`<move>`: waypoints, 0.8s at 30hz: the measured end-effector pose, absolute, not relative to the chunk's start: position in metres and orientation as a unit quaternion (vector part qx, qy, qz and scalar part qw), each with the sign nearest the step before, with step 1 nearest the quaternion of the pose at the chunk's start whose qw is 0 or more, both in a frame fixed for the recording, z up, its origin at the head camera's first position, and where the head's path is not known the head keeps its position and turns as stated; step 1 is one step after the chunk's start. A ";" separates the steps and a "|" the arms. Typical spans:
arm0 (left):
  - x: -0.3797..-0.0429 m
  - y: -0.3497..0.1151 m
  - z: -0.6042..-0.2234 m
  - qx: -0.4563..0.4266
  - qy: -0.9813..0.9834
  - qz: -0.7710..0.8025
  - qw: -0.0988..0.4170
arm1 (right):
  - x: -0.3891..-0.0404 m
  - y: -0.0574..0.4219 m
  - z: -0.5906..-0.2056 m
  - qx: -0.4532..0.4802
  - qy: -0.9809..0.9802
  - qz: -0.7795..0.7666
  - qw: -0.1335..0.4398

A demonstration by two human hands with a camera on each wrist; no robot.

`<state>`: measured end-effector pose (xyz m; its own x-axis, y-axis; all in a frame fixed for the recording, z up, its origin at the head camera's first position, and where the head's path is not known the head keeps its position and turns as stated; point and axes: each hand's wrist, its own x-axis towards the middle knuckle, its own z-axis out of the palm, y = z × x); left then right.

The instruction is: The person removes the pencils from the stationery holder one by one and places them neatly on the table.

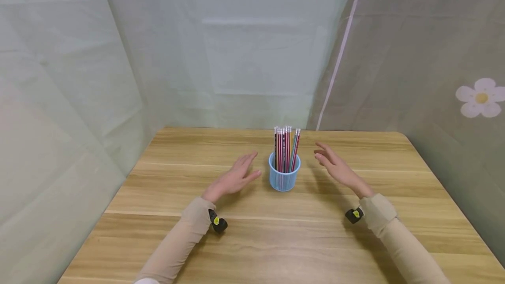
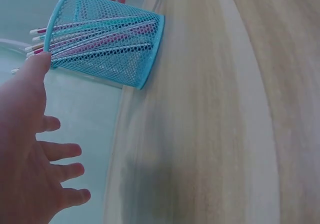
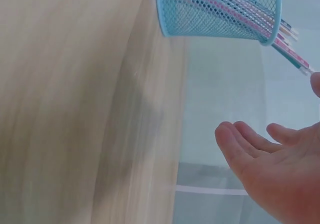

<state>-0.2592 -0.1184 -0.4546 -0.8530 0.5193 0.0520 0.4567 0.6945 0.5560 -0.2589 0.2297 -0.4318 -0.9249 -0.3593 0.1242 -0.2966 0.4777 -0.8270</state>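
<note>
A light blue mesh pencil cup stands upright on the wooden table, with several striped pencils in it, their pale ends up. To its left hovers my left hand, fingers extended and thumb toward the cup, holding nothing. On the other side my right hand is held with fingers loosely bent, also holding nothing. Both hands appear apart from the cup in the head view. The left wrist view shows the mesh cup beyond the left thumb; in the right wrist view the cup is near the top.
The wooden tabletop spreads around the cup, its far edge close to a pale hanging cloth. A greyer cloth with a white flower hangs at the right. Each wrist wears a small black camera.
</note>
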 end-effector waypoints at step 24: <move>-0.266 -0.105 -0.459 0.256 0.857 0.434 0.110 | -0.275 0.212 -0.441 -0.167 0.799 -0.577 0.008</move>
<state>-0.2658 -0.1054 -0.4588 -0.8447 0.5342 0.0342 0.3440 0.4928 0.7992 -0.2751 0.2120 -0.4414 -0.9441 -0.2764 0.1795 -0.2574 0.2785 -0.9253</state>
